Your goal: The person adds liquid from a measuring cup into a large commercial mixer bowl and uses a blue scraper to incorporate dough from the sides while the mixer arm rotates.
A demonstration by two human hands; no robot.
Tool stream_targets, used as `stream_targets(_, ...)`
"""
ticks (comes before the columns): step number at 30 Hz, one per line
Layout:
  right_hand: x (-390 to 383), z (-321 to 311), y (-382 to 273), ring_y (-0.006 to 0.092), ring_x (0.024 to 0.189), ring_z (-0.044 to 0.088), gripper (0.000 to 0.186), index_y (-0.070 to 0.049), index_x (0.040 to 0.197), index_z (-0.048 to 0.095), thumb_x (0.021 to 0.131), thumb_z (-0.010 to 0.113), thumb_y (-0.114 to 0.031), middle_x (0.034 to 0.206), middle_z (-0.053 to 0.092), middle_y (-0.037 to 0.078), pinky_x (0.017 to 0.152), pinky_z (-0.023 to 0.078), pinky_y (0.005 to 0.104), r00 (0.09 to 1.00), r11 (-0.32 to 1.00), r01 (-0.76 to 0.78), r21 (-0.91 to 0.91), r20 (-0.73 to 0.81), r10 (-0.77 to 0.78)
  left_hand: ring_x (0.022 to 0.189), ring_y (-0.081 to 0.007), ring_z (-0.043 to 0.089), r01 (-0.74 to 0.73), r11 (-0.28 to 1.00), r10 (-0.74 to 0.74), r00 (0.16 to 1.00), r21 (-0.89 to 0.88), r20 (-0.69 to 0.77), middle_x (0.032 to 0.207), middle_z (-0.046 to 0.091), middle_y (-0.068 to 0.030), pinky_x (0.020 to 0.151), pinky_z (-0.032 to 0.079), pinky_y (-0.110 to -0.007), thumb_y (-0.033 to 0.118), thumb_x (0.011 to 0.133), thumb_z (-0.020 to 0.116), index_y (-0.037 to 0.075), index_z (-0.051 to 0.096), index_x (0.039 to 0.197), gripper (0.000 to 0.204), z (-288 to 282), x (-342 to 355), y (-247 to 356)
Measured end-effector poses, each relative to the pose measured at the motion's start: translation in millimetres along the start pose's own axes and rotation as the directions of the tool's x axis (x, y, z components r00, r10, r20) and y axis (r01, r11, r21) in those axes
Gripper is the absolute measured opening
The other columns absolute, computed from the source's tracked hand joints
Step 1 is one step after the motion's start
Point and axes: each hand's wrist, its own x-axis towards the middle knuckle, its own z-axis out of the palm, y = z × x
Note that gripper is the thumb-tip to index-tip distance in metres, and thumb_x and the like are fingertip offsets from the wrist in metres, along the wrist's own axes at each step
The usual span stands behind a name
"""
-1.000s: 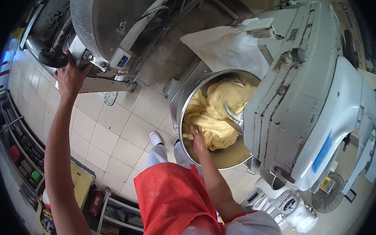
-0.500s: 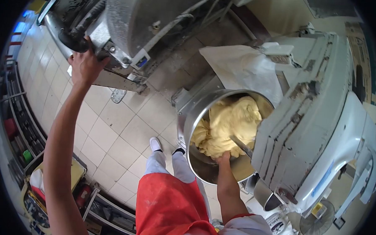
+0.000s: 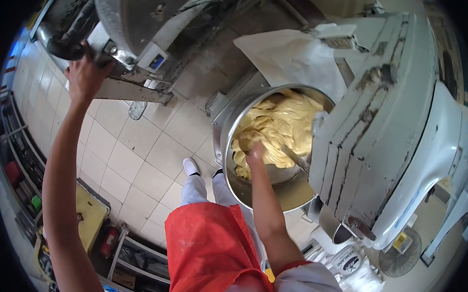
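My right hand (image 3: 255,153) is inside a round steel mixing bowl (image 3: 231,180), at the near left side of a large mass of yellow dough (image 3: 290,117). Its fingers are curled into the dough and partly hidden and blurred there. A metal mixer arm (image 3: 294,158) reaches into the dough just right of that hand. Far to the left, my left hand (image 3: 84,79) rests with fingers spread on the metal edge of another machine (image 3: 100,38), beside its black rounded handle (image 3: 65,47).
The pale, worn mixer body (image 3: 371,115) stands over the bowl's right side. White sheeting (image 3: 290,57) hangs behind the bowl. A floor fan (image 3: 400,252) and white sacks (image 3: 356,269) are at the lower right. Shelving (image 3: 140,262) and a yellow-topped cart (image 3: 91,213) stand at the lower left.
My right hand has moved left and up within the bowl, and the dough has shifted and spread into folds. My left hand stays on the machine. The whole view has shifted slightly.
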Motion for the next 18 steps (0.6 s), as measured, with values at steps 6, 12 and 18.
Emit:
stream_targets(6,35,35,47,0.0352,0.111,0.057,0.064,0.001,0.127,0.05,0.086,0.055,-0.049,0.119,0.06,0.02,0.089,0.046,0.0428,0.78,0.828,-0.509,-0.235,-0.532,0.328,0.119,-0.0379,0.047,-0.014,1.0,0.012,0.995,-0.014,-0.101,0.125,0.056,-0.0219,0.092,0.039,-0.052,0.05,0.076,0.07,0.001,0.029,0.145,0.094,12,-4,-2)
stream_targets(12,-75,-15,19,0.0347,0.119,0.052,0.067,-0.001,0.145,0.028,0.086,0.055,-0.016,0.133,0.048,0.025,0.096,0.044,0.0459,0.924,0.803,-0.058,-0.594,-0.337,-0.183,0.126,-0.0383,0.042,0.023,0.998,-0.019,0.998,-0.059,0.065,0.133,0.049,-0.0237,0.098,0.036,-0.052,0.047,0.075,0.072,0.003,0.028,0.146,0.094,-9,-2,7)
stream_targets(18,-168,-90,-59,0.0308,0.127,0.042,0.059,-0.005,0.146,0.028,0.092,0.044,-0.022,0.14,0.041,0.019,0.101,0.034,0.0532,0.956,0.978,0.188,-0.092,-0.211,-0.204,0.128,-0.0365,0.039,0.027,0.999,-0.027,1.0,-0.041,0.003,0.135,0.049,-0.0212,0.097,0.036,-0.051,0.045,0.075,0.072,0.003,0.03,0.145,0.092,3,-12,-14)
